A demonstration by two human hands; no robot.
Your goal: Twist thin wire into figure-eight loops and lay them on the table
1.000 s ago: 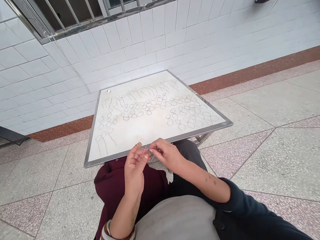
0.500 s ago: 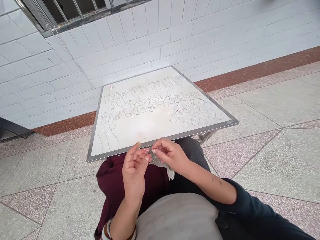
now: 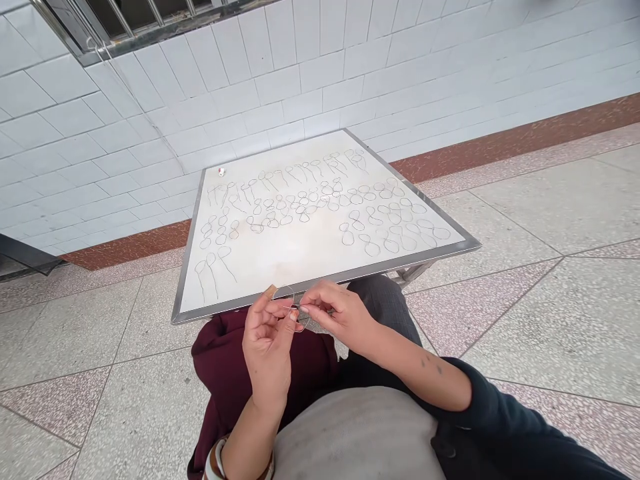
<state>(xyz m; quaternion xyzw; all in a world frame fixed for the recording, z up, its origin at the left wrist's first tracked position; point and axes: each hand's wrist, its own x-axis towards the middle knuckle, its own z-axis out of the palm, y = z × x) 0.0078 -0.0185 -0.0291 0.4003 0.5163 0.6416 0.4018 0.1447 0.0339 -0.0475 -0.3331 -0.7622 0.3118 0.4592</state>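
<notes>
left hand (image 3: pixel 267 350) forward | right hand (image 3: pixel 345 317) angled inward | hands pinching thin loop (image 3: pixel 293 295)

Left hand (image 3: pixel 270 350): palm turned up, thumb and fingers pinching a thin, pale, looped wire (image 3: pixel 294 295).
Right hand (image 3: pixel 345 317): thumb and forefinger closed on the looped wire, just beside the left thumb.
White tabletop with grey metal edging (image 3: pixel 290 253): beyond the hands, far side near a white tiled wall (image 3: pixel 280 87).
Thin dark figure-eight wires (image 3: pixel 371 244): grouped across the tabletop's middle and right.
Thin dark single-loop wires with long tails (image 3: pixel 213 277): one row toward the far side, three at near left.
Small white-and-red object (image 3: pixel 221 172): far left corner, too small to identify.
Dark maroon cloth (image 3: pixel 217 363): below the tabletop's near edge, beside the left hand.
Speckled stone floor (image 3: pixel 540 300): grey and pinkish panels.
</notes>
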